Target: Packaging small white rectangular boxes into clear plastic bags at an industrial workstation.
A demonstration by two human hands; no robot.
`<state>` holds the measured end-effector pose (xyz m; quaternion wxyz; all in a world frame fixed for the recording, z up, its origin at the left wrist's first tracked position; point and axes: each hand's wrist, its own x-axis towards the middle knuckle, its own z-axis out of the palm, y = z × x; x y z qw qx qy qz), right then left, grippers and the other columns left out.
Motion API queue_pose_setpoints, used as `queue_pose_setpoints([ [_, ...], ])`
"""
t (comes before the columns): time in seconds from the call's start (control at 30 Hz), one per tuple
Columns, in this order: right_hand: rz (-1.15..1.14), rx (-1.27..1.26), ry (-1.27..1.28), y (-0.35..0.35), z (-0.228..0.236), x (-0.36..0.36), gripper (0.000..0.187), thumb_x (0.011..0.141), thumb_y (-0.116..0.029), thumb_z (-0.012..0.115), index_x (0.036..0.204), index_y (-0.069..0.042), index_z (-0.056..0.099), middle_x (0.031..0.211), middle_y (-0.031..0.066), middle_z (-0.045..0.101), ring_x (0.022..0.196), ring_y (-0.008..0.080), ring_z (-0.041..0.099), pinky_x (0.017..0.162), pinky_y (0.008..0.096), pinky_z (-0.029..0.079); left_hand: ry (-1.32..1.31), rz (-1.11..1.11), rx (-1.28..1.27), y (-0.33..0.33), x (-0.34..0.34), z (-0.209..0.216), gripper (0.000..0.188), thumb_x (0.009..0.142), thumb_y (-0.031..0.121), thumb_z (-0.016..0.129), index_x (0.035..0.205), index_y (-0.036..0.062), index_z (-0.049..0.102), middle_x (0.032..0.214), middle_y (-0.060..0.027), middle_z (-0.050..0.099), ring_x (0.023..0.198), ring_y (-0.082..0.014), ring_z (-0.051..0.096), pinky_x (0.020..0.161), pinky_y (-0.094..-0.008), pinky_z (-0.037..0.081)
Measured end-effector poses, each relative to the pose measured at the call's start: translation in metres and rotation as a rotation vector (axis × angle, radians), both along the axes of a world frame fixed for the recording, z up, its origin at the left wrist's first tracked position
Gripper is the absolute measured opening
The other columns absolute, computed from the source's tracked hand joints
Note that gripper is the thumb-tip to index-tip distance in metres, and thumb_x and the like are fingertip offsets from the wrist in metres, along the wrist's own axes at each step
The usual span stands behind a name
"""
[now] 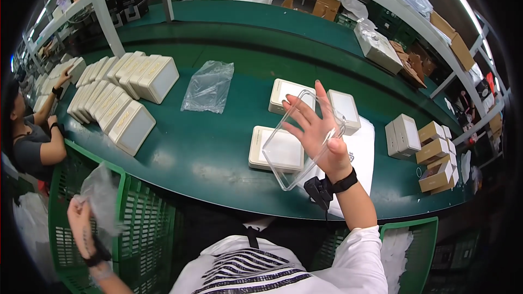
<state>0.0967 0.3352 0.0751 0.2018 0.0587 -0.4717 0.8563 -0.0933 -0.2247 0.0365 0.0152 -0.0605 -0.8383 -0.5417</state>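
Head view: from my distant station I look down on a green workbench, curving across the scene.
Crate: a green slatted crate stands against the near edge, lower left.
Rows: cream boxes stand packed together on the bench's left side.
Flat bag: a clear bag lies between those rows and three separate boxes.
Clear case: a rectangular plastic case is tilted above the nearest separate box, its long axis running from upper right to lower left.
Right hand: this hand is the nearer one, palm up, fingers spread behind the case, which extends lower left from them; I cannot tell whether the thumb pinches its rim.
Left hand: well apart, over the crate, this hand pinches crumpled clear film.
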Motion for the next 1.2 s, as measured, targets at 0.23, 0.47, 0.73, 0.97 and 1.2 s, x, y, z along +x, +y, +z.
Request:
queue_pose_setpoints([
  [0.23,0.129,-0.113,-0.015,0.003,-0.017,-0.002,0.126,0.055,-0.039,0.083,0.153,-0.026,0.006,0.149,0.0256,0.025,0.141,0.0408,0.023,0.114,0.0526,0.026,0.062,0.843,-1.361,-0.203,-0.05,-0.096,0.07,0.073,0.011,0.074,0.135,0.0046,0.043,0.137,-0.0221,0.043,0.127,-0.0347,0.043,0.097,-0.046,0.039],
  [0.47,0.176,-0.116,-0.067,-0.016,-0.015,0.001,0.135,0.049,-0.037,0.087,0.153,-0.028,0.001,0.149,0.0236,0.025,0.141,0.0406,0.024,0.114,0.0529,0.026,0.608,-0.105,-0.559,0.164,0.045,0.024,0.072,0.073,0.021,0.074,0.135,-0.0001,0.045,0.136,-0.0164,0.047,0.125,-0.031,0.045,0.105,-0.0414,0.036],
  [0.73,0.146,0.006,-0.012,-0.057,-0.006,0.005,0.141,0.048,-0.04,0.091,0.153,-0.027,-0.002,0.149,0.0256,0.026,0.141,0.0403,0.024,0.114,0.0531,0.025,0.299,-0.96,0.108,0.333,0.131,0.023,0.132,0.062,0.043,0.088,0.149,-0.0054,0.0,0.146,-0.0296,0.023,0.131,-0.0414,0.038,0.11,-0.0471,0.027],
  [0.97,0.072,0.067,-0.062,-0.044,-0.006,0.014,0.144,0.05,-0.049,0.091,0.152,-0.025,-0.007,0.153,0.0282,0.016,0.143,0.0406,0.017,0.114,0.055,0.022,-0.064,-1.039,0.492,0.338,0.121,0.007,0.132,0.061,0.036,0.088,0.15,-0.0004,-0.002,0.145,-0.027,0.029,0.132,-0.0391,0.038,0.11,-0.0455,0.029],
  [1.2,0.024,-0.15,0.09,-0.026,0.015,0.03,0.141,0.053,-0.056,0.088,0.152,-0.03,-0.009,0.154,0.0294,0.007,0.144,0.0442,0.01,0.113,0.0575,0.021,-0.182,-0.742,0.931,0.306,0.105,-0.014,0.132,0.062,0.056,0.083,0.151,0.0019,0.001,0.148,-0.0265,0.03,0.134,-0.0399,0.036,0.108,-0.0424,0.033],
])
